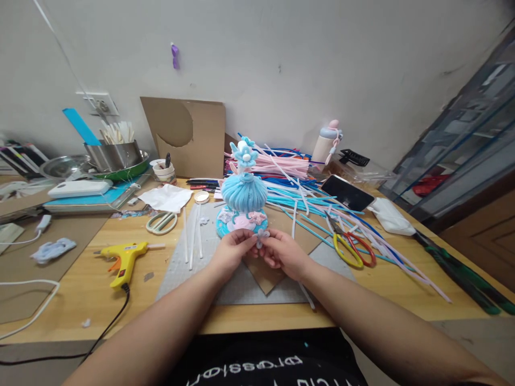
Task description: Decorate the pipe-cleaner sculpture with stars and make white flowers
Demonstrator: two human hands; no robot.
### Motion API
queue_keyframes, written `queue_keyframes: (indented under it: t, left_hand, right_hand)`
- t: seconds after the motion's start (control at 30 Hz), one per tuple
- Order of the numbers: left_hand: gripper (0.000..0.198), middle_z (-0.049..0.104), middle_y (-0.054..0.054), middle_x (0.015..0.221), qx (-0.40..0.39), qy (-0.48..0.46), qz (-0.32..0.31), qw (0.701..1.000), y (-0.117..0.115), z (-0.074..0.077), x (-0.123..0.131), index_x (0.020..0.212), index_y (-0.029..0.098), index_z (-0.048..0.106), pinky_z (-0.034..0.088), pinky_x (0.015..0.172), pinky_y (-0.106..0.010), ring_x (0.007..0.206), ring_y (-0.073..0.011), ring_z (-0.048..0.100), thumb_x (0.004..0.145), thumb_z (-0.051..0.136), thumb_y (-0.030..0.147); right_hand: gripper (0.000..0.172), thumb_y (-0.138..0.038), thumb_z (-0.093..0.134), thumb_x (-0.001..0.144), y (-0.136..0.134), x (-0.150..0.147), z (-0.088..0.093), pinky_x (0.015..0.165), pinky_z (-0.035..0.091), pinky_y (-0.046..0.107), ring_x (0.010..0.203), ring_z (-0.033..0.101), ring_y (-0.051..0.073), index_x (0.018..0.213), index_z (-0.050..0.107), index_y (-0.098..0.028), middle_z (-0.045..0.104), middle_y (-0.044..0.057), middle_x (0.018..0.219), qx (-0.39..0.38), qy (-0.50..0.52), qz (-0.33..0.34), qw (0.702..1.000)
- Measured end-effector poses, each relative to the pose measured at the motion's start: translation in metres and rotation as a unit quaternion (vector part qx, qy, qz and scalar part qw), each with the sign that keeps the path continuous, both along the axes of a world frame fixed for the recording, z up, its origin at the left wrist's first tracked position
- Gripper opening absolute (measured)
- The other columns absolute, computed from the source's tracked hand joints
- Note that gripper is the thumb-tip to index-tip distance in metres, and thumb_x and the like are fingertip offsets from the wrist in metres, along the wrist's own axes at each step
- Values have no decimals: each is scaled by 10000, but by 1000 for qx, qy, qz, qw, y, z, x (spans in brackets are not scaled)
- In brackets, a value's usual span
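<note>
Both hands meet at the middle of the table, in front of a blue figure [244,193] made of fuzzy stems, with a ribbed blue skirt and a round decorated base. Between the fingertips is a small pale lilac flower [261,237]. My left hand [237,249] pinches it from the left, and my right hand [285,251] has its thumb and fingers closed on the right side. The figure stands upright just behind the hands, on a grey mat [181,279]. A brown cardboard piece [265,276] lies under the hands.
At the left lie a yellow glue gun [127,260] with its cord and pale green scissors [161,223]. Clear glue sticks [193,236] rest on the mat. To the right are red and yellow scissors [350,247], many loose stems [281,163], a phone [348,192] and a bottle [325,146].
</note>
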State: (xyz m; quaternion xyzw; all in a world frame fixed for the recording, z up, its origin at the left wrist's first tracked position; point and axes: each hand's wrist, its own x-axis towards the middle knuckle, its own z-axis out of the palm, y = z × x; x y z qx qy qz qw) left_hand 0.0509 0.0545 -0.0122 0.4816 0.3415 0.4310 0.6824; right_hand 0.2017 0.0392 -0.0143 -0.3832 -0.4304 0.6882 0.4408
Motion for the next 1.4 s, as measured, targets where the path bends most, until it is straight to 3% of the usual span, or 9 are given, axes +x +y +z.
queue_keyframes:
  t: [0.6, 0.77, 0.93, 1.4]
  left_hand:
    - [317, 611, 5, 638, 19, 8, -24, 999, 0, -5, 2, 773, 153, 552, 474, 555, -248, 564, -118, 578, 686, 730, 401]
    - [286, 623, 8, 666, 67, 27, -20, 997, -1, 2, 1, 808, 153, 569, 454, 567, -234, 579, -112, 577, 672, 755, 323]
    - [154, 645, -1, 732, 168, 96, 2, 981, -4, 4, -3, 852, 162, 609, 462, 636, -240, 655, -121, 604, 729, 681, 220]
    - [61, 681, -4, 641, 112, 119, -7, 987, -1, 6, -6, 715, 161, 685, 488, 629, -246, 602, -130, 612, 671, 704, 198]
  right_hand:
    - [194, -286, 670, 709, -1, 2, 1, 288, 173, 142, 277, 348, 18, 701, 521, -162, 555, -50, 482, -5, 24, 12, 1000]
    - [163, -269, 641, 718, -1, 3, 2, 280, 162, 140, 280, 339, 18, 707, 513, -169, 560, -51, 493, -18, 24, 14, 999]
    - [175, -277, 658, 717, -1, 5, 4, 267, 142, 141, 265, 317, 19, 711, 519, -171, 511, -76, 447, -34, 14, 23, 999]
    - [169, -267, 641, 679, -1, 7, 5, 249, 145, 139, 243, 310, 16, 676, 500, -173, 505, -83, 431, -37, -11, 36, 999]
